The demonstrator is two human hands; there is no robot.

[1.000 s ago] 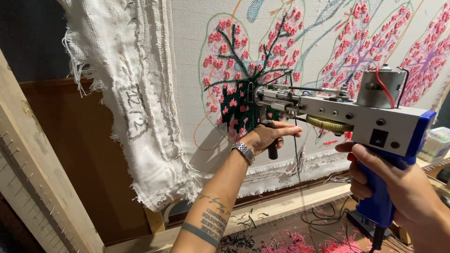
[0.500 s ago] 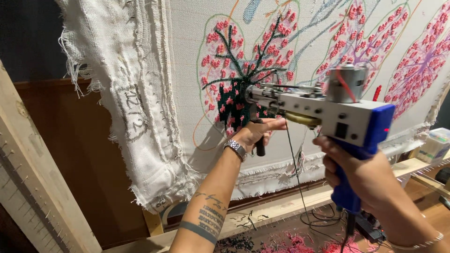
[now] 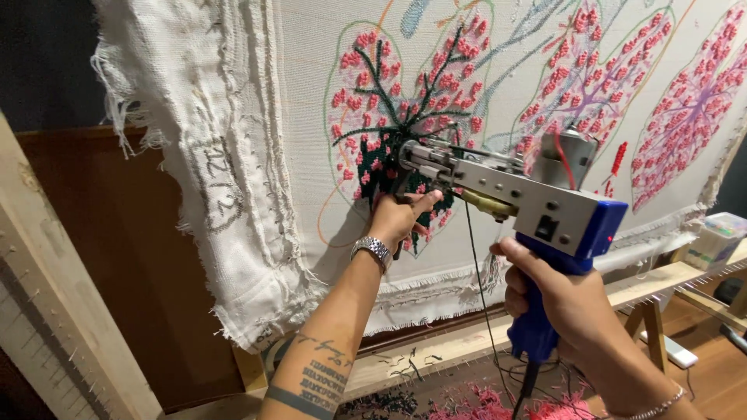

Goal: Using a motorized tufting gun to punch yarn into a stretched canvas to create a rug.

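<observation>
Nearest, right hand (image 3: 572, 311) wrapped tight round the blue grip of the tufting gun (image 3: 513, 194), cord trailing down. Farther in, left hand (image 3: 398, 220) closed on the gun's front handle, knuckles close against the cloth (image 3: 327, 70). Gun tip pressed into the dark green patch of the leaf shape (image 3: 389, 117). Best kept square to the cloth, pushed firmly, steered with both hands along the drawn outline. Open room upward and to the right across the pink leaves; little below, near the frayed hem (image 3: 257, 311) and wooden frame rail (image 3: 436, 354). Yarn strand (image 3: 478, 272) hanging slack under the gun, worth keeping free.
</observation>
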